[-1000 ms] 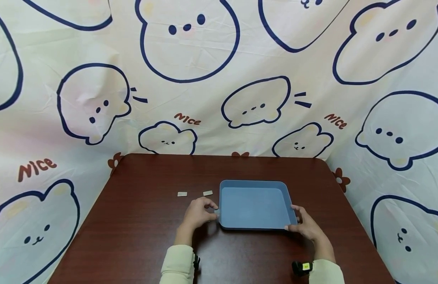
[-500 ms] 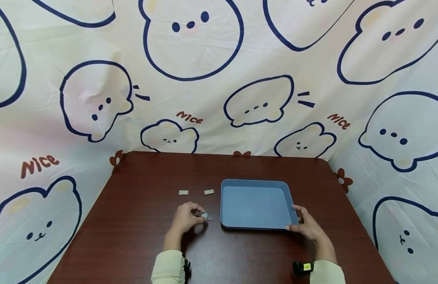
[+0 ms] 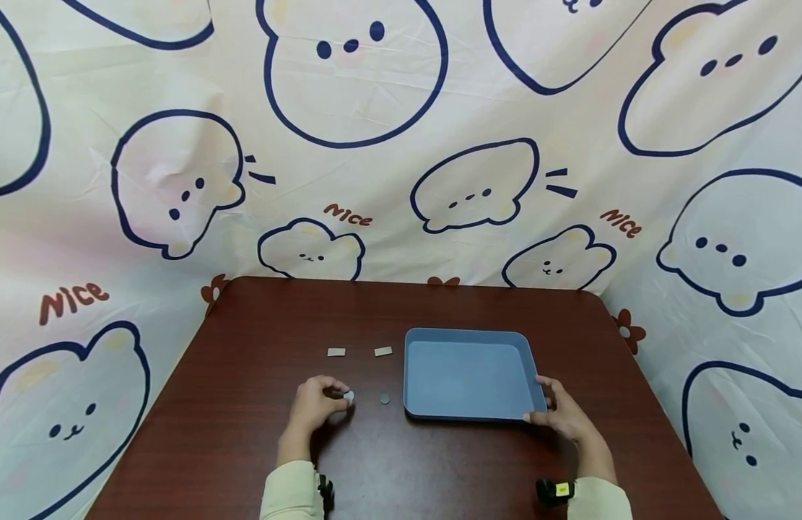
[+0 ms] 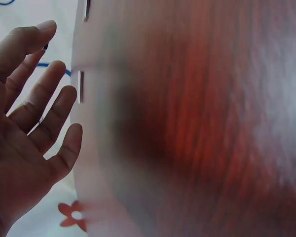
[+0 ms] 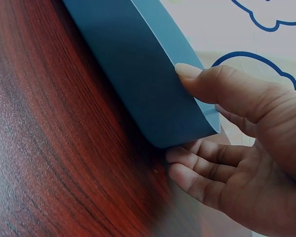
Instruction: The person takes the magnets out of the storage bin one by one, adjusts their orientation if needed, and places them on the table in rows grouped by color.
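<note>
My left hand (image 3: 312, 406) pinches a small pale round disc (image 3: 349, 396) between thumb and fingertips, just above the table. In the left wrist view the left hand (image 4: 29, 118) has its other fingers loosely bent, and the disc is mostly hidden. A second small grey disc (image 3: 385, 399) lies flat on the table, between that hand and a blue rectangular tray (image 3: 410, 375). Gripping the tray's near right corner is my right hand (image 3: 563, 413). The right wrist view shows its thumb (image 5: 222, 86) over the rim, with fingers around and under the corner of the tray (image 5: 138, 74).
Two small pale rectangular pieces, a left one (image 3: 336, 352) and a right one (image 3: 383, 352), lie farther back, left of the tray. The dark brown wooden table (image 3: 439, 469) meets a cartoon-printed cloth (image 3: 388, 180) at its back and sides.
My left hand has moved left from the tray's left edge with a disc in its fingertips. The other disc now lies uncovered on the table. The right hand keeps its hold on the tray.
</note>
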Demonstrator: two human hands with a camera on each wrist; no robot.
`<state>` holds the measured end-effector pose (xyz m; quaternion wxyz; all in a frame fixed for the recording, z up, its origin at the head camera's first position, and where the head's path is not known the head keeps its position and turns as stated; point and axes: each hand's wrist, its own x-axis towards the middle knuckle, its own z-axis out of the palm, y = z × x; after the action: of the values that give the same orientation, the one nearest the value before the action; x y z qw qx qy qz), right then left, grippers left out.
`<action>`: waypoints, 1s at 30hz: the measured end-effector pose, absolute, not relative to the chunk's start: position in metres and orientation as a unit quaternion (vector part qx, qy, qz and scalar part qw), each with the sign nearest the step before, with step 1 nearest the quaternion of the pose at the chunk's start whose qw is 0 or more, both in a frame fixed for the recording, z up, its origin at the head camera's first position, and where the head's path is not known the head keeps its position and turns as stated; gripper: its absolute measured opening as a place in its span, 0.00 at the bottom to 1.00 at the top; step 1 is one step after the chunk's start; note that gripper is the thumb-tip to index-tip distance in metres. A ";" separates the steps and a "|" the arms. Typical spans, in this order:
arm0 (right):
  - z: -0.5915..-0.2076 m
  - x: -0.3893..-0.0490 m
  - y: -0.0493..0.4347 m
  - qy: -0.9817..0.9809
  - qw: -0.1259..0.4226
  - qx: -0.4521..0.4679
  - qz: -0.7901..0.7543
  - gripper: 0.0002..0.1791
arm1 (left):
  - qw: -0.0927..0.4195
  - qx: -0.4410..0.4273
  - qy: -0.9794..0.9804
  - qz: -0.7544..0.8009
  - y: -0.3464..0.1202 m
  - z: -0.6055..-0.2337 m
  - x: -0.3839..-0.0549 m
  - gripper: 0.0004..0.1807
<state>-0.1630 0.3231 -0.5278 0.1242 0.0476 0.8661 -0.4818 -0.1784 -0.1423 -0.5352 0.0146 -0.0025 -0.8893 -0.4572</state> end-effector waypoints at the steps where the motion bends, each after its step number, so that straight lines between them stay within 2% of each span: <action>1: -0.528 -0.163 0.323 0.867 0.124 0.048 -0.481 0.48 | 0.013 0.002 -0.890 -0.455 -0.145 -0.536 -0.178 0.10; 21: -0.529 -0.160 0.323 0.860 0.122 0.048 -0.494 0.48 | -0.020 0.067 -0.908 -0.412 -0.166 -0.547 -0.185 0.08; 30: -0.529 -0.160 0.322 0.861 0.118 0.050 -0.493 0.48 | -0.024 0.068 -0.918 -0.391 -0.165 -0.545 -0.186 0.09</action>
<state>-0.1601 0.3222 -0.5292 0.1184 0.0501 0.8606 -0.4928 -0.1859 -0.1647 -0.5450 -0.0238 0.0677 -0.9177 -0.3907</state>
